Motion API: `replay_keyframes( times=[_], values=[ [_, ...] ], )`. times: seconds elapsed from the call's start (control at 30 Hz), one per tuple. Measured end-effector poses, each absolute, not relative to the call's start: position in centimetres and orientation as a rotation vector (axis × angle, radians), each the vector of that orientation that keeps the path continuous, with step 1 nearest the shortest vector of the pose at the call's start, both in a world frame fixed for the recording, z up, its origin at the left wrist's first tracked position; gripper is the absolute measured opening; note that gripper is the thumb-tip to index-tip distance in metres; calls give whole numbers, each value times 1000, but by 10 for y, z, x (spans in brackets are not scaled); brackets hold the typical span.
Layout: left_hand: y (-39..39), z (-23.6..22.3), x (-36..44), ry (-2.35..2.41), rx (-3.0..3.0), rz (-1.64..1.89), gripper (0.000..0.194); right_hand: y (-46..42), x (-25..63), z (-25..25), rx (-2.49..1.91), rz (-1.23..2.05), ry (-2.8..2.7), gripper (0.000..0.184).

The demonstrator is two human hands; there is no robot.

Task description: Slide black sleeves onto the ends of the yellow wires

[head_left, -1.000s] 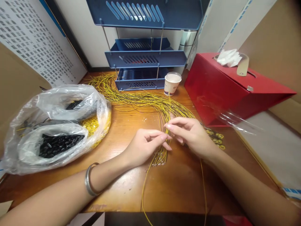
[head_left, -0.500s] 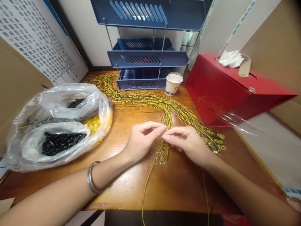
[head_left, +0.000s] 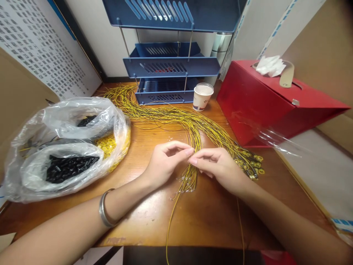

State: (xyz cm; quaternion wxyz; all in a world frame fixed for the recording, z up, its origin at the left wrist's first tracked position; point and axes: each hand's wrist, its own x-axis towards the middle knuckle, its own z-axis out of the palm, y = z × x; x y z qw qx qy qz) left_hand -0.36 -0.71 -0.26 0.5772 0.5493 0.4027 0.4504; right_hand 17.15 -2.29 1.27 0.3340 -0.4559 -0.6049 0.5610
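A long bundle of thin yellow wires (head_left: 165, 116) curves across the wooden desk (head_left: 209, 217) from the back left to the middle. My left hand (head_left: 161, 163) and my right hand (head_left: 220, 165) meet fingertip to fingertip over the wires' near ends, both pinched on one yellow wire. A silver bangle (head_left: 103, 213) sits on my left wrist. Small metal terminals show at the wire ends just under my hands. To the right lie wire ends with small yellow rings and black parts (head_left: 250, 165) on them.
Clear plastic bags (head_left: 63, 147) at the left hold small black parts and yellow rings. A blue tiered tray rack (head_left: 171, 66) stands at the back, a paper cup (head_left: 202, 96) beside it. A red box (head_left: 264, 103) with tissue on top stands at right.
My right hand dropped and moved left from a raised pinch; my left hand rose. The fingertips now meet over the wire ends. In the last half second almost nothing moved.
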Motion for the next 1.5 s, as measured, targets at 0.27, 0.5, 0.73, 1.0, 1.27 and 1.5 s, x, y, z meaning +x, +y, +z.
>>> replay_keyframes(
  times=[0.27, 0.5, 0.73, 1.0, 1.27, 1.5],
  values=[
    [-6, -6, -4, 931, 1128, 1063, 17, -25, 172, 16, -1207, 1506, -1573, 18],
    [-6, -6, -4, 907, 1056, 1107, 17, -29, 172, 16, -1225, 1600, -1573, 18],
    [-1, -7, -5, 914, 990, 1186, 16, -34, 171, 17, -1283, 1730, -1595, 25],
    [0, -6, -6, 941, 972, 1222, 17, -36, 168, 15, -1290, 1773, -1636, 22],
    [0, -6, -6, 918, 948, 1243, 16, -36, 169, 12, -1268, 1808, -1649, 18],
    [-7, -5, -2, 937, 1023, 1149, 16, -32, 168, 15, -1223, 1604, -1509, 24]
  ],
)
